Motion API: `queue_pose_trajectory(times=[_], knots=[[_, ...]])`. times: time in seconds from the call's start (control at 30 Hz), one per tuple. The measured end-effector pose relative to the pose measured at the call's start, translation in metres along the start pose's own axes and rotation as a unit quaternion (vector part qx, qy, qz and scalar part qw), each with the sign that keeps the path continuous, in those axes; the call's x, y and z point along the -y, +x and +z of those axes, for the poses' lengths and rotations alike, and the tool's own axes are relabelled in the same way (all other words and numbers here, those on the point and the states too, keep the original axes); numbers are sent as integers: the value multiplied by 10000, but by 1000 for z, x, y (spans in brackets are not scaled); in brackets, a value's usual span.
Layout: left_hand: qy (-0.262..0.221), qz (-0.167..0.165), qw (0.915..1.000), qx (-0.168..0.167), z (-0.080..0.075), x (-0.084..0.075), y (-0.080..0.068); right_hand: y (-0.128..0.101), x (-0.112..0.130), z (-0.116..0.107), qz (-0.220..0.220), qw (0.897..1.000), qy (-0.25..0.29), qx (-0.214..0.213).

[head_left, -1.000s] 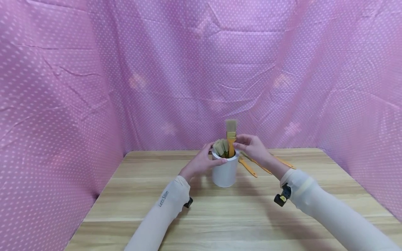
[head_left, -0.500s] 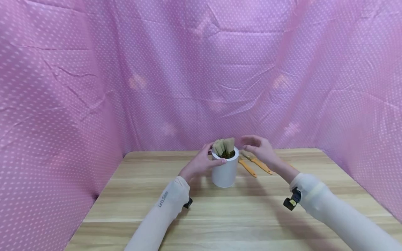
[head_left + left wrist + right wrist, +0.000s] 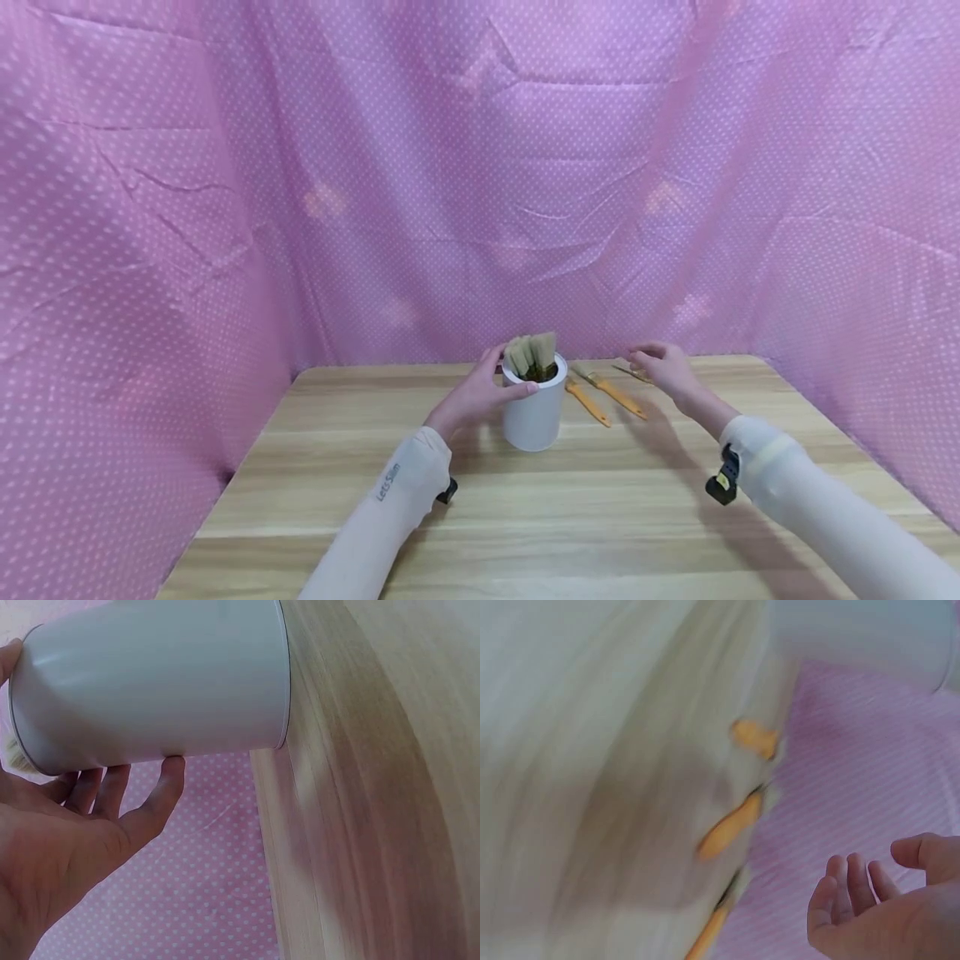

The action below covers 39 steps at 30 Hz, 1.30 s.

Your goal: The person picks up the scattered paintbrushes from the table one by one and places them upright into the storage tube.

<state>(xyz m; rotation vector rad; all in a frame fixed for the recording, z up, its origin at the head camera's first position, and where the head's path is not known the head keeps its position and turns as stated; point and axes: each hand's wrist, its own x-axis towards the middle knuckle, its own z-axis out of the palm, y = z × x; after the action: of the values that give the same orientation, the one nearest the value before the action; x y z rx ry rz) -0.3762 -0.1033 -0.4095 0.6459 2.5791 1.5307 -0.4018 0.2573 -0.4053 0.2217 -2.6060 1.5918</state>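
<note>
White cup (image 3: 534, 408) stands upright mid-table (image 3: 525, 517), brushes (image 3: 531, 354) inside with bristles up.
Left hand (image 3: 480, 396) grips the cup; sleeve (image 3: 390, 492) reads "Lets Slim". Right hand (image 3: 663, 371) hovers, relaxed, holding nothing, over orange-handled brushes (image 3: 603, 393) lying flat.

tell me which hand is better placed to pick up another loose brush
Right hand: empty, hovering beside the orange-handled brushes lying on the wooden table. Left hand grips the white cylindrical holder.

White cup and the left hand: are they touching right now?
Touching. The left wrist view shows the left hand's fingertips pressed against the white cup's side; the head view shows its thumb on the rim.
</note>
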Motion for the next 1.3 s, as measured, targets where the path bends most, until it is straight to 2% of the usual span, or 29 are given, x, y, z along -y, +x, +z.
queue_pose_trajectory(times=[0.1,0.3,0.43,0.6,0.8,0.97,1.3], knots=[[8,-28,10000,-8,2,-1,-1,1,-20,-9,142,9992,-367,-118],[26,-1,9999,-109,2,-2,-2,8,-51,-18,-164,9908,-1322,-250],[30,-86,9999,-140,0,0,-6,14,-67,-20,-374,9780,-2049,-128],[-138,-93,9997,-158,-2,3,-9,24,-79,-17,-760,9547,-2877,4],[-45,-19,9999,-128,0,-2,-5,25,-85,-16,-905,9464,-3101,41],[23,-6,10000,-12,3,-6,0,24,-93,-17,-1067,9367,-3331,-116],[-72,-93,9998,-142,-2,1,-4,30,-86,-5,-1443,9253,-3506,60]])
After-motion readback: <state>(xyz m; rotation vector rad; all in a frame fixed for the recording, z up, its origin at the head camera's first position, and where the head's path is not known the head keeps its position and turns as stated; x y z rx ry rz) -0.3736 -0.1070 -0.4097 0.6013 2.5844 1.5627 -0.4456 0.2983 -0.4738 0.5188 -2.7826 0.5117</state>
